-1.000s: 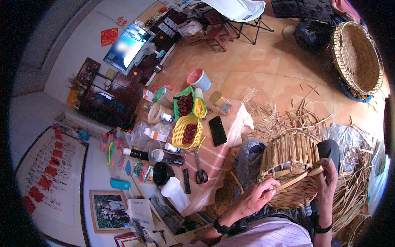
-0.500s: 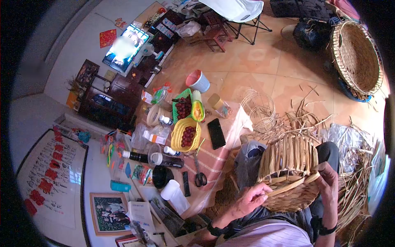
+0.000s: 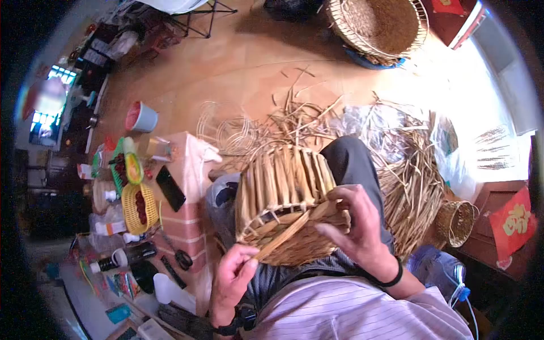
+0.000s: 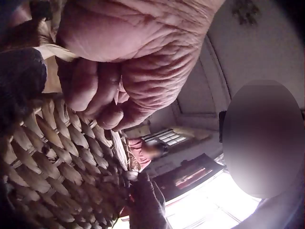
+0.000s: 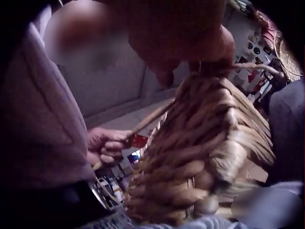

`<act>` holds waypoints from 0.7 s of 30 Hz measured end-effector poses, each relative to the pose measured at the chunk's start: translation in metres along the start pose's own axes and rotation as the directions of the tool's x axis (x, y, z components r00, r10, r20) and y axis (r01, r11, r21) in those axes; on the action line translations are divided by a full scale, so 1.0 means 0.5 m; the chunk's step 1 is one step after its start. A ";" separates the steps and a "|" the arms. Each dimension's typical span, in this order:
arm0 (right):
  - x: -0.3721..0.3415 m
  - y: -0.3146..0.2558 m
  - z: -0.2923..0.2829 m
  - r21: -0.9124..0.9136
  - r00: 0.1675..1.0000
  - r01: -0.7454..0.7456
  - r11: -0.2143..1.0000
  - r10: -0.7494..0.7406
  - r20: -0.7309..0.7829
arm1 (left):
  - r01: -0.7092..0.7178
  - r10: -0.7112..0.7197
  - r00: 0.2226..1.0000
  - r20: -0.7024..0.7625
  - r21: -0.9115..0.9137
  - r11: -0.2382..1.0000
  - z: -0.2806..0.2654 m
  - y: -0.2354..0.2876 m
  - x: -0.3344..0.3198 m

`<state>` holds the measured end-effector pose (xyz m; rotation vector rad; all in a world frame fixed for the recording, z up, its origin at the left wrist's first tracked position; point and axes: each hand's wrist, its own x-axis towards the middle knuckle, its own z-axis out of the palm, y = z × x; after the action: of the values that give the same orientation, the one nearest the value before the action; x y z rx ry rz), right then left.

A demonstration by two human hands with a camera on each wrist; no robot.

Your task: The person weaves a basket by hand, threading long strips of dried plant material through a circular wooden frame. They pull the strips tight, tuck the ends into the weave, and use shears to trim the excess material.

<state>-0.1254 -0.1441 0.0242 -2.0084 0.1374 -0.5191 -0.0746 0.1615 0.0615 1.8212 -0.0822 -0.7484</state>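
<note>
A woven basket (image 3: 289, 175) of dried plant strips lies tilted across the person's lap. One flat strip (image 3: 283, 237) runs slanting over its opening. The left hand (image 3: 233, 272) pinches the strip's near end between thumb and fingers, left of the basket; in the left wrist view its fingers (image 4: 97, 90) are curled beside the weave. At the basket's right edge, the right hand (image 3: 365, 232) touches the rim with its fingertips, thumb spread away from them. The right wrist view shows that hand over a corner of the weave (image 5: 190, 143), the strip stretching toward the left hand.
At left, a cloth-covered table (image 3: 184, 226) bears a phone (image 3: 170, 188), scissors (image 3: 182, 259) and a yellow basket (image 3: 148, 205) of dark red fruit. Loose dried strips (image 3: 413, 187) lie heaped at right. A large round basket (image 3: 379, 25) stands at the back, a water jug (image 3: 436, 272) near right.
The head view has swung to the right. The right thumb has come away from its fingers, which were gripping the strip at the rim. The left hand still pinches the strip.
</note>
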 end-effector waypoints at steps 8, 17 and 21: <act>0.011 0.019 0.035 -0.051 0.993 0.050 0.997 -0.055 -0.108 | 0.038 -0.038 0.999 -0.013 0.003 0.999 -0.008 0.025 -0.013; 0.023 0.031 0.045 -0.112 0.991 0.071 0.991 -0.082 -0.105 | 0.211 -0.219 0.974 -0.057 -0.118 0.970 -0.066 0.009 -0.035; 0.005 0.030 0.048 -0.196 0.992 0.095 0.976 -0.109 -0.065 | -0.005 0.008 0.999 -0.033 0.080 0.997 -0.061 0.003 -0.011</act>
<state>-0.1116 -0.1324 0.0025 -2.1940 0.1354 -0.6690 -0.0625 0.1885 0.0710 1.9076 -0.0975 -0.7190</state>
